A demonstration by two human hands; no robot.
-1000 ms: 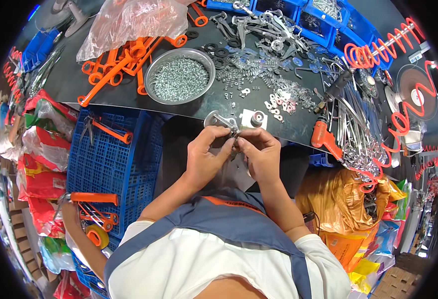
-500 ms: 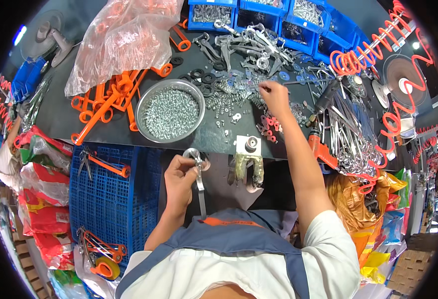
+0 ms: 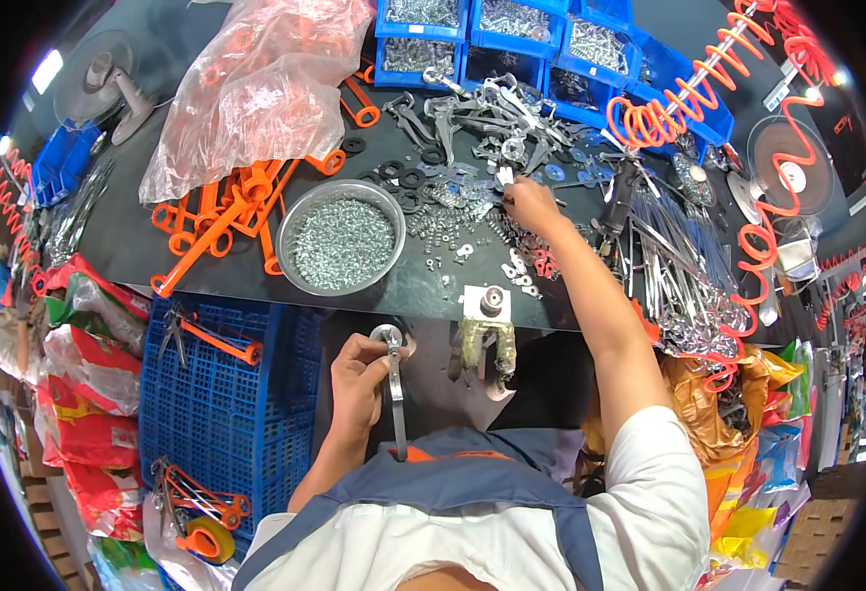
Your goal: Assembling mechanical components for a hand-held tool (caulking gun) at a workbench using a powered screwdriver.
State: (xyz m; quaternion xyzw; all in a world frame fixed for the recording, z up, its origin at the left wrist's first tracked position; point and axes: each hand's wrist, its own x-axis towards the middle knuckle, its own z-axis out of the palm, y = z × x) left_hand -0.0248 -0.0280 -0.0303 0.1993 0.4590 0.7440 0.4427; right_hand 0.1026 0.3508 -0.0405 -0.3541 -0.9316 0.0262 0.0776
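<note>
One steel bowl point(image 3: 342, 236) of small silver screws sat on the dark bench point(image 3: 157, 246), one item; all places are taken from it. Left hand point(image 3: 359, 379): below the bowl, off the bench edge, fingers curled closed around one flat metal arm point(image 3: 395, 389) with a ring-shaped head, the arm hanging straight down toward the apron. Right hand point(image 3: 530, 204): to the right of the bowl and slightly beyond it, arm stretched out, fingertips pinched down into a scatter of small metal parts point(image 3: 472, 212); whether anything was caught between the fingertips could not be told. One small fixture block point(image 3: 485, 305) stood at the bench edge, below and right of the bowl, just beside the left hand. Orange clamps point(image 3: 218, 212), a heap too tangled to count, lay touching the bowl's left side. One clear plastic bag point(image 3: 256, 84) of orange pieces lay beyond the bowl. Blue bins point(image 3: 482, 30), at least four, stood beyond and right. One blue crate point(image 3: 226, 404) stood below and left, beside the left hand.
</note>
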